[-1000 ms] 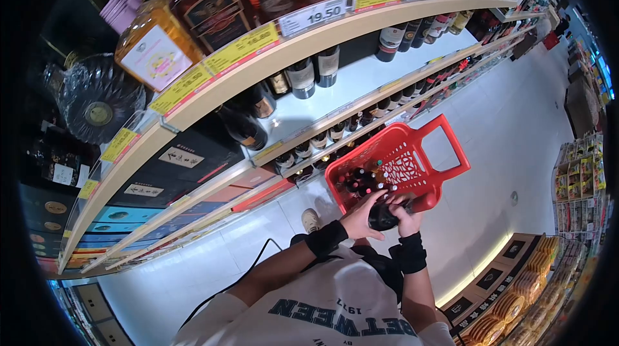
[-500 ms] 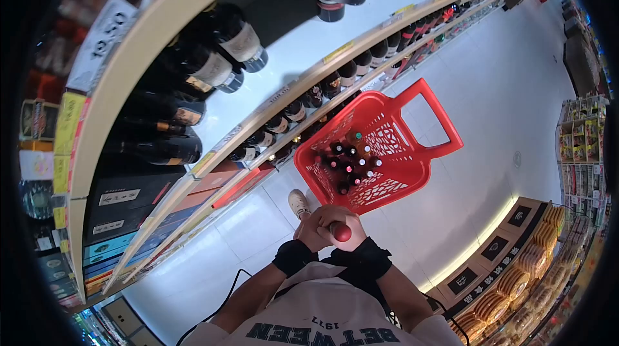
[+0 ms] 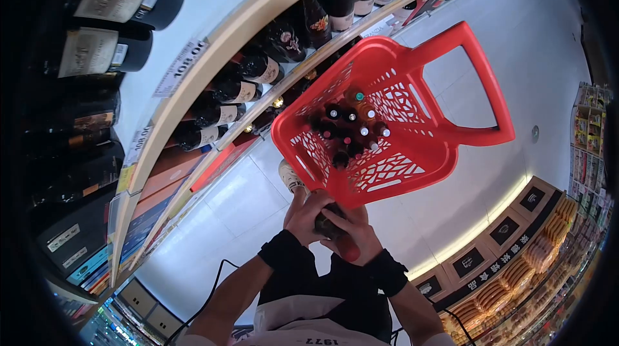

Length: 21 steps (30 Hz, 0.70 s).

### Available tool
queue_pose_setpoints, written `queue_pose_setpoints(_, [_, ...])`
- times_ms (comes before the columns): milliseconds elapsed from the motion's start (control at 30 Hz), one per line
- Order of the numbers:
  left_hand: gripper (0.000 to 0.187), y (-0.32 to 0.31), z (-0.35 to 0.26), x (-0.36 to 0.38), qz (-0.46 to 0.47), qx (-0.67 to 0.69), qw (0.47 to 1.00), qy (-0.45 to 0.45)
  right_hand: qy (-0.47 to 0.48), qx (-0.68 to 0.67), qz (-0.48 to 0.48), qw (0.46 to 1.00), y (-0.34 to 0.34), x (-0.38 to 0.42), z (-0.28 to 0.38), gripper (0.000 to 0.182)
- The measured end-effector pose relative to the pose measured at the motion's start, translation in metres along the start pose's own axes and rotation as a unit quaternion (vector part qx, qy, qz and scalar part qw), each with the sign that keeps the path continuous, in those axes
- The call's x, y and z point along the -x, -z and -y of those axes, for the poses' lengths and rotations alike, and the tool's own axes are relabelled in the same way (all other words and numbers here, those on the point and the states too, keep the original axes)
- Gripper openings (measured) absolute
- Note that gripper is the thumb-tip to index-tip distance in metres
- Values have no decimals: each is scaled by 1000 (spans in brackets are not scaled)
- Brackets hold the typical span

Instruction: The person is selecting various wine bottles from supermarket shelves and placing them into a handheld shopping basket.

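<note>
Between my two hands is a dark bottle with a red top [image 3: 348,248], tilted, its top toward me. My left hand [image 3: 305,218] is wrapped round its left side, and my right hand [image 3: 362,235] grips it from the right. Just beyond my hands stands a red perforated basket [image 3: 445,152] with a big looped handle. Several upright bottles [image 3: 352,116] are grouped inside it, their caps white, pink and one green. The lower part of the held bottle is partly covered by my fingers.
Shelves of dark wine bottles [image 3: 261,69] curve along the left, with a shelf edge [image 3: 251,14] and price tags. Boxes fill the lower left. Packaged food [image 3: 503,288] lines the lower right. A pale tiled floor [image 3: 238,185] runs between, and my shoe [image 3: 289,176] shows beside the basket.
The view has come lower and closer to the shelf and basket. My hands have spread a little along the bottle, so more of its dark body and red top shows.
</note>
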<state>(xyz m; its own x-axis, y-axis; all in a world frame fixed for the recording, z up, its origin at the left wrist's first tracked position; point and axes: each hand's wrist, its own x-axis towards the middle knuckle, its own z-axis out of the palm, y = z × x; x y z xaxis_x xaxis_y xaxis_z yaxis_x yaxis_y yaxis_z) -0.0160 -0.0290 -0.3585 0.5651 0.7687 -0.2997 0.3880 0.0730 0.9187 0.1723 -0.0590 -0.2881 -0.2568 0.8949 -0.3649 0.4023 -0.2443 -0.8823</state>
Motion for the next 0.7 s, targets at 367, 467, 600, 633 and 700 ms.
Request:
queue_pose_setpoints(367, [90,-15,100,-59,60,-105,991,-63,-22,93,-77,992,-37,-38,-98,57])
queue_pose_setpoints(467, [101,-14,117,-65,32,-157,987,7,-39,117,-71,990,-51,-58,-125,59])
queue_pose_setpoints(600, [99,-10,126,-54,27,-166,981,94,-12,134,-17,991,-59,-81,-150,72])
queue_pose_setpoints(633, [91,-6,127,-52,21,-138,985,106,-10,112,6,994,-56,-88,-151,75])
queue_pose_setpoints(700, [87,3,133,-46,10,-130,985,112,-25,145,42,988,-58,-102,-154,75])
